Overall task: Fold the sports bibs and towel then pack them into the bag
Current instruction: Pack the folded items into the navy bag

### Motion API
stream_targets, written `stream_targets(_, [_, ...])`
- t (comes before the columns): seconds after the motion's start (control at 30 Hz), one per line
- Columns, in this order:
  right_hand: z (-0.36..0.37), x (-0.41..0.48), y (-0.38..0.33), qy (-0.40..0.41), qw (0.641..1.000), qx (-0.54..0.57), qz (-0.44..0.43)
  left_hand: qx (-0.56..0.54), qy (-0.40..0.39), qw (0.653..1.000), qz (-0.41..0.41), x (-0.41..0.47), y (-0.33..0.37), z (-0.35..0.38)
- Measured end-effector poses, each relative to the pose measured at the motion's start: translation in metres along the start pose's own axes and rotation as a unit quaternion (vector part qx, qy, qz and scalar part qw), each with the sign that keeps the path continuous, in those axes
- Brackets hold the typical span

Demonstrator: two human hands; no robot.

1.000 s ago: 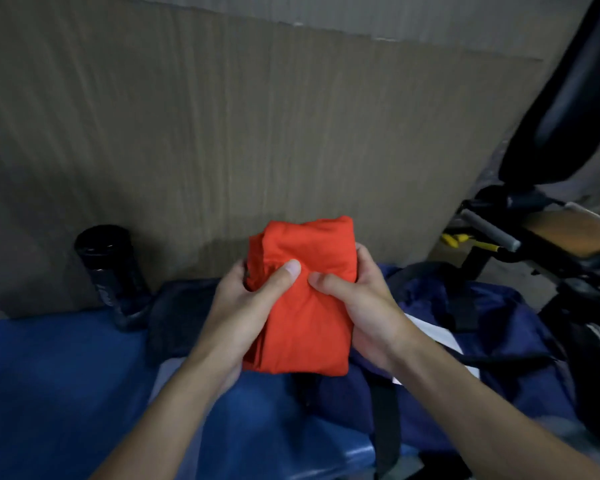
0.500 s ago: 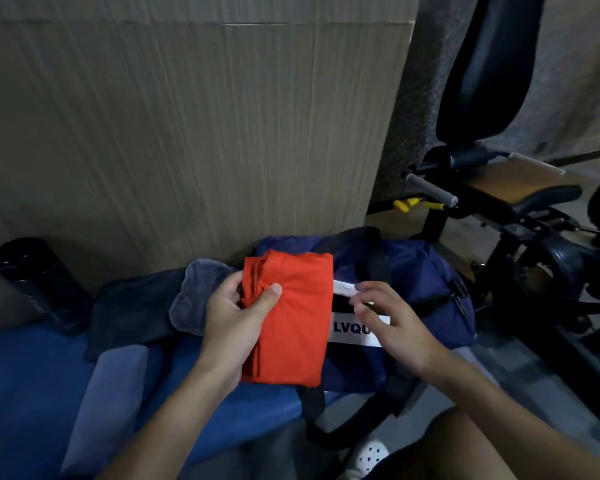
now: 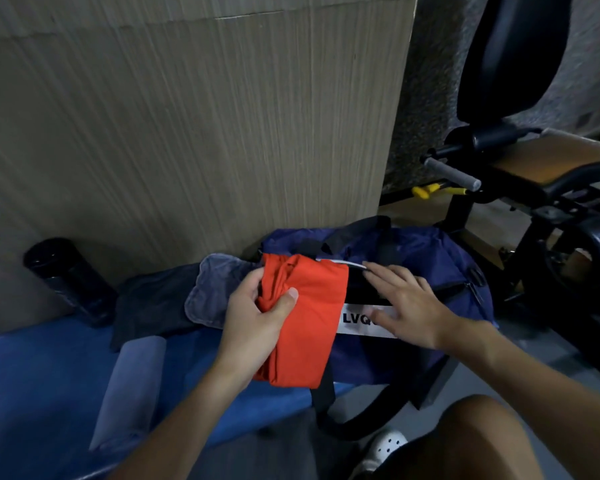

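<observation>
My left hand (image 3: 257,317) grips a folded orange sports bib (image 3: 309,317), thumb on top, holding it over the left end of a navy duffel bag (image 3: 420,251). The bag lies on a blue bench (image 3: 32,375) and has black straps and a white label. My right hand (image 3: 406,303) rests with straight, spread fingers on the bag's top, by the zip and the label. A grey-blue towel (image 3: 212,289) lies just left of the bib, partly behind my left hand. A dark cloth (image 3: 153,303) lies crumpled beside it.
A black bottle (image 3: 66,278) stands at the left against a cardboard panel (image 3: 205,126). A pale grey folded cloth (image 3: 129,386) lies on the bench near its front edge. Black exercise equipment (image 3: 534,188) stands close on the right. My knee and a white shoe (image 3: 385,445) are below.
My right hand let go of the bib and moved right onto the bag. The left hand alone carried the bib toward the bag. The view swung right.
</observation>
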State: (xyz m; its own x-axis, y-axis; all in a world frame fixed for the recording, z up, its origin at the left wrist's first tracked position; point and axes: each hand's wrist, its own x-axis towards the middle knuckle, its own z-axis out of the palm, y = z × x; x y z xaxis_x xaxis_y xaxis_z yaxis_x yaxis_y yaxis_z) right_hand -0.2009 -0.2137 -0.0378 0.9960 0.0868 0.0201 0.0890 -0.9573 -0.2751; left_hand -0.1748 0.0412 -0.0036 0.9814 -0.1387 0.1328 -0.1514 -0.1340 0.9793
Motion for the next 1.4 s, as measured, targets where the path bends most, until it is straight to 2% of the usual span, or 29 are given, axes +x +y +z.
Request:
stream_targets(0.2, [-0.056,0.021,0.006,0.009,0.999,-0.029,-0.03,0.011,-0.02,1.0,0.011,-0.002,-0.008,0.008])
stream_targets(0.4, [-0.1,0.036,0.01,0.017,0.995,-0.087,-0.051,-0.027,0.016,0.998,-0.049,0.013,-0.017,0.045])
stream_targets(0.57, [-0.114,0.049,0.012,0.022,0.992,-0.108,-0.058,-0.096,0.034,0.985,-0.136,0.047,-0.026,0.088])
stream_targets(0.7, [-0.121,0.056,0.014,0.025,0.991,-0.113,-0.067,-0.105,0.044,0.983,-0.143,0.087,-0.031,0.115])
stream_targets(0.77, [-0.124,0.059,0.016,0.029,0.99,-0.115,-0.078,-0.08,0.038,0.986,-0.142,0.113,-0.037,0.124])
stream_targets(0.87, [-0.126,0.06,0.017,0.035,0.988,-0.12,-0.089,0.024,0.024,0.987,-0.159,0.137,-0.052,0.128])
stream_targets(1.07, [-0.118,0.06,0.021,0.019,0.991,-0.105,-0.084,0.133,-0.025,0.99,-0.049,0.12,-0.055,0.122])
stream_targets(1.13, [-0.118,0.06,0.021,0.019,0.991,-0.103,-0.083,0.249,-0.029,0.968,0.003,0.105,-0.047,0.122])
stream_targets(1.23, [-0.118,0.06,0.021,0.017,0.991,-0.103,-0.082,0.412,-0.115,0.899,0.095,0.084,-0.043,0.126])
stream_targets(1.33, [-0.118,0.057,0.021,0.016,0.991,-0.105,-0.082,0.49,-0.214,0.834,0.138,0.084,-0.061,0.122])
stream_targets(1.4, [-0.117,0.055,0.023,0.017,0.991,-0.107,-0.084,0.525,-0.225,0.804,0.165,0.092,-0.073,0.116])
